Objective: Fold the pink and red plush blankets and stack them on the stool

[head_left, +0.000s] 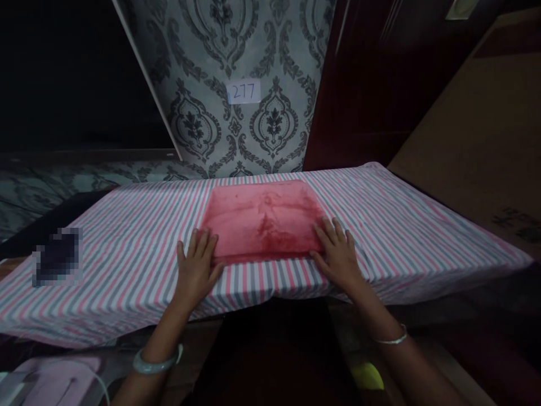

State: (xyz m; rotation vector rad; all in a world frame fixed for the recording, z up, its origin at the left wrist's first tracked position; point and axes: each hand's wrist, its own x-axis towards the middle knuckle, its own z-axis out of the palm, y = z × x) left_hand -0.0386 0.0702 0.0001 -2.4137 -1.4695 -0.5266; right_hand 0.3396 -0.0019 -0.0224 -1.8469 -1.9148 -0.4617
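The room is dim. Ahead stands a wall in grey damask wallpaper [236,62] bearing a small paper label [244,92] marked 277, with a dark red panel [363,84] to its right and a brown board [477,129] beyond that. Before me lies a flat padded board under a striped cover [127,248], the stripes pink, grey and white, running from the near edge to the far edge.

My left hand [197,267] lies flat, palm down, fingers spread only slightly, its fingertips touching the left near corner of the red cloth [264,220]. It grips nothing. My right hand [339,255] is likewise flat and open, fingers a little apart, resting at the cloth's right near corner. It grips nothing either.

The red cloth sits at the middle of the cover, close to the near edge. It is a folded rectangle with rounded corners, its long axis running left to right, parallel to the board's near edge. The surface looks soft and mottled, darker red along the near fold.

A pale green bangle [157,363] circles my left wrist; a thin silver bangle [391,338] circles my right.
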